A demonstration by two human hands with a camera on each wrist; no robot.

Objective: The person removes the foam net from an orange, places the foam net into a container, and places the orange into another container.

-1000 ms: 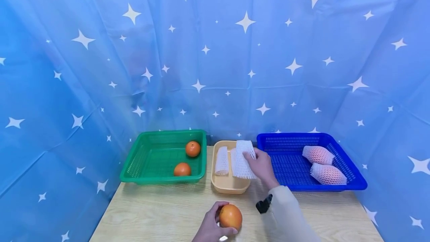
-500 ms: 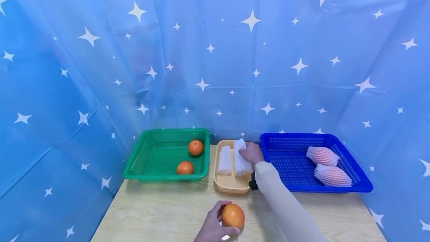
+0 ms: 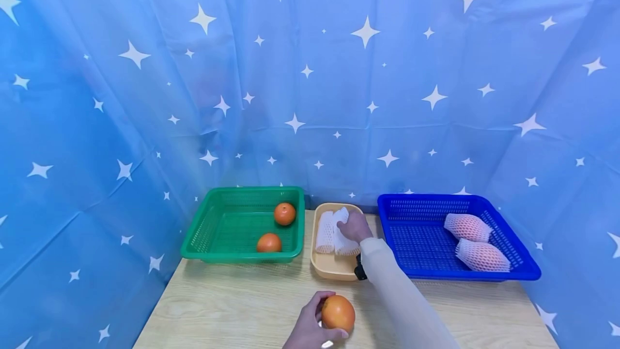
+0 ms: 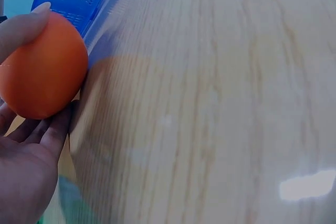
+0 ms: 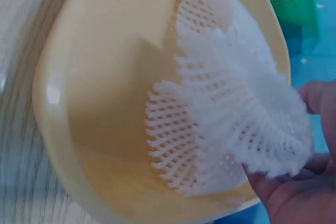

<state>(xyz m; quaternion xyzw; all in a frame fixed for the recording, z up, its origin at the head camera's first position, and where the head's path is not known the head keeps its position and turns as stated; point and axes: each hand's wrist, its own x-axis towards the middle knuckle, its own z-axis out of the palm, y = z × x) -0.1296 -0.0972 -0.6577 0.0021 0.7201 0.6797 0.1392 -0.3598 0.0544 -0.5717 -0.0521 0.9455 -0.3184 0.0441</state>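
My left hand (image 3: 312,322) grips an orange (image 3: 338,314) over the near part of the table; in the left wrist view the thumb lies on one side of the orange (image 4: 44,69) and fingers on the other. My right hand (image 3: 356,226) is over the beige tray (image 3: 334,273), pinching one end of a white foam fruit net (image 3: 342,236). In the right wrist view the held foam net (image 5: 247,103) tilts across the tray, with more white netting (image 5: 170,135) beneath it. Another foam net (image 3: 325,233) lies along the tray's left side.
Left of the tray stands a green basket (image 3: 232,257) containing two oranges (image 3: 284,213). On the right is a blue basket (image 3: 411,236) with two netted fruits (image 3: 467,227). The wooden table (image 3: 218,295) ends before a blue star-patterned curtain (image 3: 271,69).
My right hand has moved left and lower over the tray, and the foam net it holds has turned to a slant. The left hand keeps its grip on the orange. The head view has shifted slightly.
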